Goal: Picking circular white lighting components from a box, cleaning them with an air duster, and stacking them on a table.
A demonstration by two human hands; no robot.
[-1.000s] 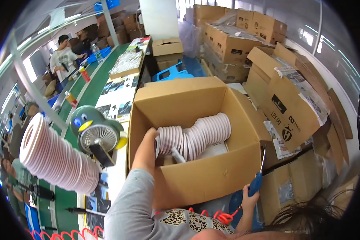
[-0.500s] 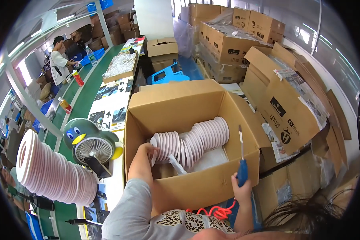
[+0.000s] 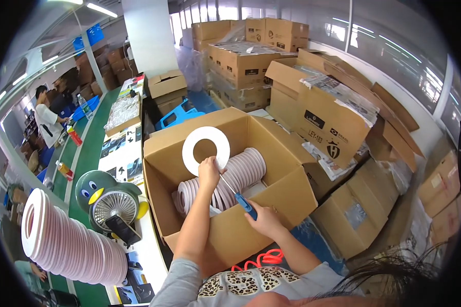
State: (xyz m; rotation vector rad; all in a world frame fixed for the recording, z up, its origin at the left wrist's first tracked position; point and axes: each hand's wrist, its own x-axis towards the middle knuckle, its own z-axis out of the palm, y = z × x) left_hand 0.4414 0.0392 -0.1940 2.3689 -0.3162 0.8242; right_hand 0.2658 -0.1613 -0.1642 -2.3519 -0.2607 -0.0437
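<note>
I have the left hand (image 3: 208, 171) closed on the lower edge of a single white ring (image 3: 188, 152), pinching it with the fingers so that it stands up with its hole facing my camera, above the open brown carton (image 3: 230, 230). The right hand (image 3: 265, 221) is wrapped round the handle of a blue-handled tool (image 3: 246, 205) with a slim metal shaft, just over the carton's near edge. I read that shaft as pointing up and leftward to the left fingers, at the ring's lower edge; from here I cannot tell whether its tip touches the ring. Below both, inside the carton, I see a row of pale rings (image 3: 248, 166) lying on its side, partly behind my left forearm. Off to my left a tall stack of similar rings (image 3: 77, 243) leans beside the worktop (image 3: 148, 245), near a green penguin-shaped fan (image 3: 102, 181) with a dark phone (image 3: 122, 229) propped against its front. A red coiled hose (image 3: 264, 258) shows between the carton and the wearer's body. Further off, across the green conveyor (image 3: 95, 133), I make out a co-worker (image 3: 48, 120) in a white top near a blue crate (image 3: 85, 110).
</note>
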